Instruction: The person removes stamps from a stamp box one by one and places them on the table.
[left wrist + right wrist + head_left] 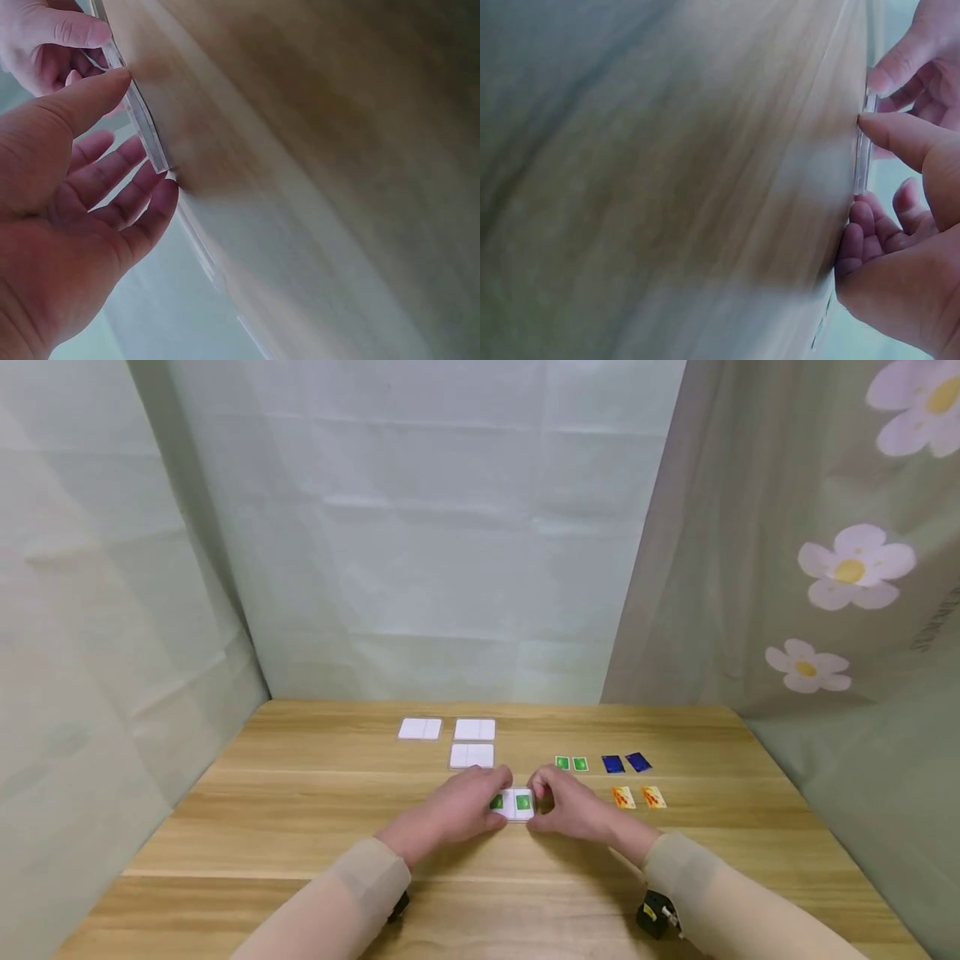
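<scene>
A flat clear plastic case [515, 816] with a white inside and two green cards [523, 802] showing lies between both hands at the middle of the table. My left hand [467, 802] grips its left end, thumb at the near edge and fingers at the far side, covering part of one green card. From the right, my right hand [567, 802] holds the other end with thumb and curled fingers. Side-on in the left wrist view, the case [142, 124] looks thin, close over the wood. The right wrist view shows both thumbs along the near edge of the case [863, 150].
Behind the hands are three similar white cases: one at left [420, 728], one beside it [475, 729] and another in front [472, 756]. To the right lie two green cards [572, 763], two dark blue cards [626, 763] and two orange cards [638, 797]. Curtains surround the wooden table [300, 827].
</scene>
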`<move>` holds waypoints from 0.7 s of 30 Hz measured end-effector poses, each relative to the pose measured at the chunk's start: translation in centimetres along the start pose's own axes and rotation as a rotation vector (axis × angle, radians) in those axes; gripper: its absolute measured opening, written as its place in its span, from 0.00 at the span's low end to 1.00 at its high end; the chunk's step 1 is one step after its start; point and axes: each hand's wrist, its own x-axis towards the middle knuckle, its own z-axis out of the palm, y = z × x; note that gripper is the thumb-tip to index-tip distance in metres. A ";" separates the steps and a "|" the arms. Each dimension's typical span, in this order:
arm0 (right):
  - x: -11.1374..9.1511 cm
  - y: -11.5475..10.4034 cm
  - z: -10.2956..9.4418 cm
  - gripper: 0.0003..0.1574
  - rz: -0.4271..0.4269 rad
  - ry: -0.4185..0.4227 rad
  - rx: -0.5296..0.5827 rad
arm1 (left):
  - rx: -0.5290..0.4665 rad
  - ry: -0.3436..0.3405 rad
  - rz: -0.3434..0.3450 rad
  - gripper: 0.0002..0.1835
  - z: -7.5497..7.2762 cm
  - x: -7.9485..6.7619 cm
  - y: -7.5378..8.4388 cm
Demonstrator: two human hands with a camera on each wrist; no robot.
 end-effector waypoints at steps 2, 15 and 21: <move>0.0 0.1 -0.2 0.25 0.005 -0.004 0.002 | 0.000 0.003 0.013 0.21 -0.1 0.1 0.0; 0.1 -0.4 -0.7 0.24 0.042 -0.010 -0.034 | 0.021 -0.018 0.008 0.21 -0.3 0.4 0.1; 0.1 -0.3 -0.8 0.24 0.055 -0.006 -0.051 | 0.006 -0.020 -0.002 0.22 -0.2 0.5 0.0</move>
